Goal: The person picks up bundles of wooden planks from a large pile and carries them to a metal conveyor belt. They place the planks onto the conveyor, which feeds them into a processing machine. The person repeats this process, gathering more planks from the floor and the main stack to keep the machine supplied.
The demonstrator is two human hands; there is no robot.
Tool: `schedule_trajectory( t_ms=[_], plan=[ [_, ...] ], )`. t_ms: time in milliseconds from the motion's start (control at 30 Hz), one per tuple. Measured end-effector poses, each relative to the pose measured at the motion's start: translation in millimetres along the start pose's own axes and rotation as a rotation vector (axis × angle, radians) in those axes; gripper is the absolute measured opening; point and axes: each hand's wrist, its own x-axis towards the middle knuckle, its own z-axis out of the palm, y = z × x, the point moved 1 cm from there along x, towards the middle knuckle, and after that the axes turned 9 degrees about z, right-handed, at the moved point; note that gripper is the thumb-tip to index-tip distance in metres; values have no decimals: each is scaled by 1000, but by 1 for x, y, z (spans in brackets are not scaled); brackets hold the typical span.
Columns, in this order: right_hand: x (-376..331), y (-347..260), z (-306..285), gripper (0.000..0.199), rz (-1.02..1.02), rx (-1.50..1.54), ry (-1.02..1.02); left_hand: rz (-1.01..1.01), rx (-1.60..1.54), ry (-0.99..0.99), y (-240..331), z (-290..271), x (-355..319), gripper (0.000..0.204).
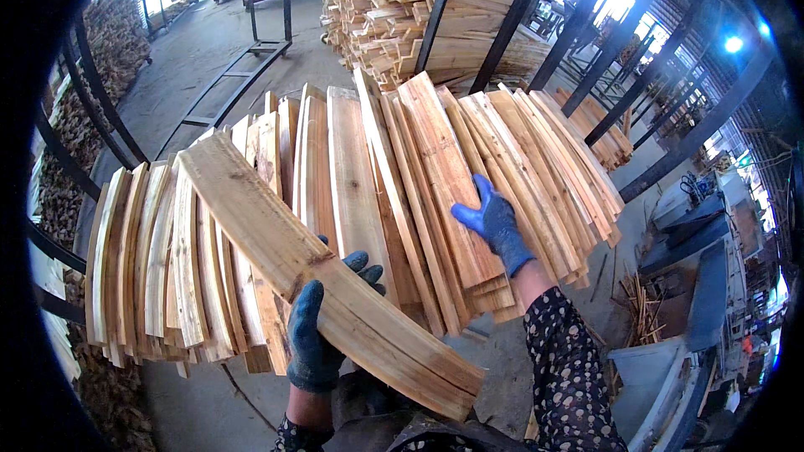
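My left hand [316, 339], in a dark blue-green glove, holds a long wooden board [310, 259] from below. Its thumb is on the near edge and its fingertips show past the far edge. The board slants across the pile from upper left to lower right, above the other boards. My right hand [498, 222], in a brighter blue glove, grips the right edge of another wooden board [444, 167] on the pile, thumb on its face; some of its fingers are hidden. Many boards [360, 167] stand on edge or lean side by side beneath both hands.
A tall lumber stack [381, 12] rises behind the pile, beside dark metal posts [511, 21]. An empty metal frame [239, 79] stands on the floor at the far left. To the right are grey machinery [708, 285] and a heap of thin wood scraps [641, 310].
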Motion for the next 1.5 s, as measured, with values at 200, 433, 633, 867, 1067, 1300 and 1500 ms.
schedule_trajectory(
  t_ms=[200, 433, 633, 867, 1067, 1300, 1500],
  plan=[
    [8, -18, 3, 73, -106, -145, 67, -61, 40, -14, -5, -4, 8, 69],
    [10, -8, -10, 74, -121, -110, 22, -80, 36, -42, -6, -2, 7, 64],
    [1, -15, -49, 64, 77, 583, -323, -126, 61, -103, 1, -9, 8, 62],
    [-50, -17, -91, 48, 47, 624, -196, -184, 37, -109, -9, -11, 15, 56],
    [-114, -42, -102, 56, -37, 637, -159, -136, 96, -54, -17, 0, 18, 59],
    [-198, -125, -45, 58, -761, 104, -203, 41, -138, -167, -27, -8, 12, 88],
    [-147, -93, -62, 57, -631, 517, -313, 91, -85, -159, -14, -11, -1, 85]
  ],
)
